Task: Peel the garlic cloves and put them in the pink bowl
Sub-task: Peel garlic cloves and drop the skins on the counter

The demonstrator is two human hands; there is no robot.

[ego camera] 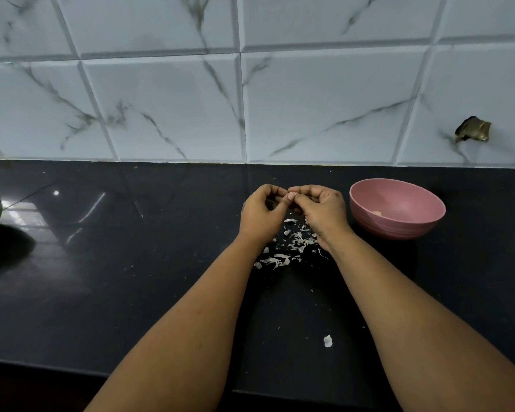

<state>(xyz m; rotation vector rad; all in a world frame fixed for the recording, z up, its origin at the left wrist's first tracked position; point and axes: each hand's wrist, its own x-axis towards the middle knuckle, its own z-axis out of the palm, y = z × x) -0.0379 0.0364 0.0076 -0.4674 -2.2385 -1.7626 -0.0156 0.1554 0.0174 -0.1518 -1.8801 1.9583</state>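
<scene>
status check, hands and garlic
Left hand and right hand both pinch a garlic clove. Pink bowl beside right hand. Peel scraps beneath; path clear.

Left hand (pixel 260 212) and right hand (pixel 320 208) meet, fingers curled around a small clove (pixel 290 196). Peels (pixel 292 245) litter the black table (pixel 131 278) beneath. A pink bowl (pixel 397 208) sits just right.

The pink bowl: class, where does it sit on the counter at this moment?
In the head view the pink bowl sits on the black counter, just to the right of the right hand, near the tiled wall.
</scene>
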